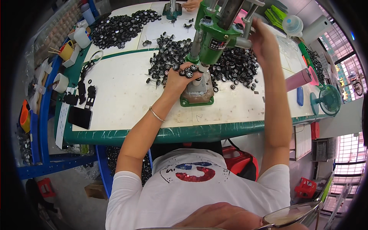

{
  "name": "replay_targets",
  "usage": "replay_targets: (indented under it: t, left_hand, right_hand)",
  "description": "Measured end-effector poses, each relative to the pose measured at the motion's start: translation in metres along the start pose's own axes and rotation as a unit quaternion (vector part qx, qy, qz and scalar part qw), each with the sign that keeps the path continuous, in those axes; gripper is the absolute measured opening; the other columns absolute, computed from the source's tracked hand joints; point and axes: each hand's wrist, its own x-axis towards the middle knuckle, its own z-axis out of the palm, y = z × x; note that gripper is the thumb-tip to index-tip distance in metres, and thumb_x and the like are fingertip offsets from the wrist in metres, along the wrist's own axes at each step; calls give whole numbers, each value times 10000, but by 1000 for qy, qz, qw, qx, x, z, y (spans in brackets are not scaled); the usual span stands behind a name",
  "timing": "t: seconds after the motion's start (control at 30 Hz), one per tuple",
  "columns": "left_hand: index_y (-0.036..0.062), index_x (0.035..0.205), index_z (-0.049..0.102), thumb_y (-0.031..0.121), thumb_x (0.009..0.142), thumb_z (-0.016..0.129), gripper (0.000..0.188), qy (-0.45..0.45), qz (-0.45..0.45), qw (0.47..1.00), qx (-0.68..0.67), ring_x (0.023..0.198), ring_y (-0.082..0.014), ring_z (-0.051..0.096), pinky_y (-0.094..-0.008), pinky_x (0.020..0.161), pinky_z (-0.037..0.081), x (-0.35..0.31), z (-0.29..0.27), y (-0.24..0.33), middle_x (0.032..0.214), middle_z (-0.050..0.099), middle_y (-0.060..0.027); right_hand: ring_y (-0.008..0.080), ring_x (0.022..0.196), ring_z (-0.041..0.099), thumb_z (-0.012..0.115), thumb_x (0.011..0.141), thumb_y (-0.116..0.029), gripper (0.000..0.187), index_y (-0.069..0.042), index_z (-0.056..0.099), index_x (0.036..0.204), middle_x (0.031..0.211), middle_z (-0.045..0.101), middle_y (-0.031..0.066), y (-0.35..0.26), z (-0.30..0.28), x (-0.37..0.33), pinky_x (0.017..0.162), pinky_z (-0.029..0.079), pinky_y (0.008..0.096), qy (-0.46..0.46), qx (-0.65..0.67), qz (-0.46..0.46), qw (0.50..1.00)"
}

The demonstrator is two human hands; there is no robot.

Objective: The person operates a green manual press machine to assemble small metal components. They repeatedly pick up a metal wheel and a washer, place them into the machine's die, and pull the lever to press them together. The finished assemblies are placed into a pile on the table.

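A green hand press [216,44] stands on the table before me, its base plate [197,100] on the white top. My left hand [177,81] is at the press's foot, its fingers closed on several small black toy wheels [188,71] with silver hubs, just below the ram. Raised at the press's right side, my right hand [264,42] is wrapped at the metal lever [248,23]; its fingers are partly hidden. A pile of wheels on thin axles [165,57] lies left of the press, and a pile of loose wheels [237,65] lies right of it.
Another wheel pile [122,28] covers the far left, near a second press [172,13] with another person's hand [191,5] beside it. A phone [79,117] and black plastic parts [91,96] lie left. At right are a pink tumbler [298,79] and a green fan [329,100].
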Motion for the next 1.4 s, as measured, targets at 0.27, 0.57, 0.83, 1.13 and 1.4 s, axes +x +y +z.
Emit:
replay_targets:
  t: [0.27,0.57,0.83,1.13,1.4]
  left_hand:
    - [26,838,680,92,706,796,188,-4,66,998,9,673,-60,558,-228,642,456,1,9,1,763,651,17]
    - [0,805,670,79,719,780,161,-28,103,993,50,703,-86,561,-232,654,446,0,2,5,814,639,-2]
    - [-9,814,670,74,703,790,183,-19,93,992,85,732,-104,579,-244,683,461,2,1,3,840,651,-20]
    - [-16,832,679,69,700,787,191,-24,121,989,82,718,-105,593,-249,682,485,1,-1,-2,842,664,-31]
    - [-4,839,689,112,704,802,211,5,47,998,48,693,-79,585,-241,644,481,-3,2,-4,766,659,-21]
  right_hand:
    - [51,418,384,549,960,-227,204,-105,524,799,549,397,-74,-52,43,100,372,314,203,-68,119,-18,990]
    - [20,405,321,621,906,-280,251,-138,505,734,548,381,-98,-47,56,79,362,233,189,80,7,-169,982]
    - [3,394,237,610,900,-278,260,-144,474,724,552,314,-107,-58,54,48,344,158,193,-11,34,-157,987]
    - [18,398,209,527,932,-261,283,-148,398,707,537,278,-87,-56,69,-4,342,146,193,4,-3,-395,919]
    - [108,464,340,486,887,-186,268,-73,461,646,553,397,9,-55,50,-28,449,294,262,-101,51,-356,928]
